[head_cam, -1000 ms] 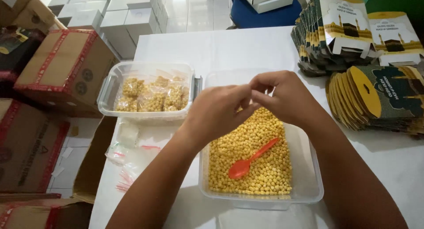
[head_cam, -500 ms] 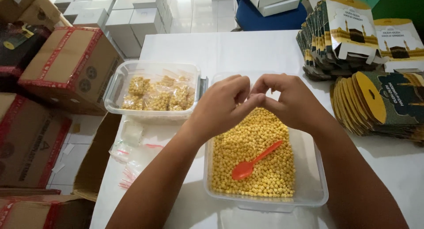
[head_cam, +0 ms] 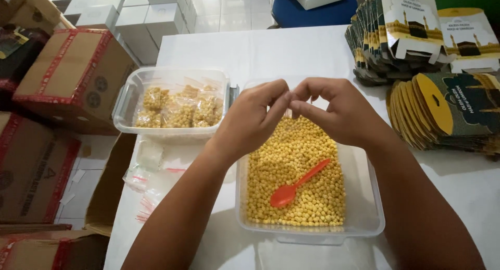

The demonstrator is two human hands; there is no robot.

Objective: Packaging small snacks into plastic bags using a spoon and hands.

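Over the clear tub [head_cam: 371, 207] of yellow pellets [head_cam: 297, 176], left hand [head_cam: 250, 121] and right hand [head_cam: 341, 111] meet fingertips
Both pinch closed, held item too small to tell; orange spoon [head_cam: 297, 185] lies on pellets

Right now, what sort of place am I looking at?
Probably a small packing workroom: a tub of yellow pellets with an orange spoon, a tub of filled bags, stacked flat cartons, taped boxes.

My clear, glossy plastic tub [head_cam: 364, 218] holds a smooth orange plastic spoon [head_cam: 298, 184]; matt brown cardboard boxes [head_cam: 73, 80], upper left, carry glossy red tape.
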